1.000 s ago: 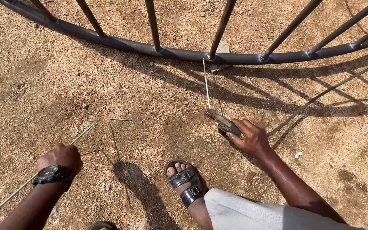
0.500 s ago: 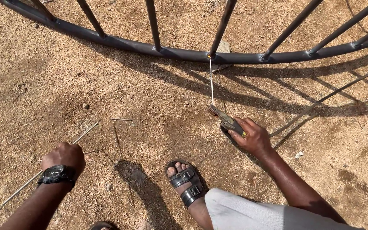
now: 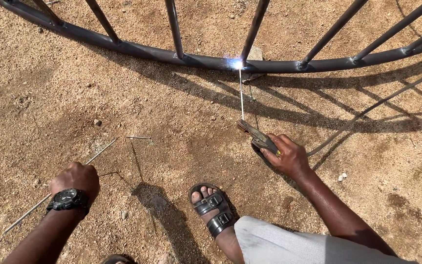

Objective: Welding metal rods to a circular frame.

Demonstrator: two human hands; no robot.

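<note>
1. The right hand is clamped on the dark metal electrode holder, fingers wrapped round its rear handle just above the sandy ground.
2. A thin, straight, pale welding rod runs from the holder's front clamp up to the curved dark steel tube frame, where a small blue-white arc spark shows at the foot of one upright bar.
3. The rod looks light, stiff and brittle-coated; it is likely very hot near the tip, so it is best handled only through the holder's insulated grip, never by the bare rod or the metal clamp.
4. The holder seems rigid and moderately weighty, with a dark cable trailing from it across the sand to the right, which may tug at the wrist.
5. The left hand, wearing a black wristwatch, is closed into a fist well apart from the right; it lies over a thin grey spare rod on the ground, though I cannot tell whether it actually grips that rod.
6. A foot in a black strapped sandal is planted between the two hands.
7. The frame looks heavy and stiff, resting on the sand.
</note>
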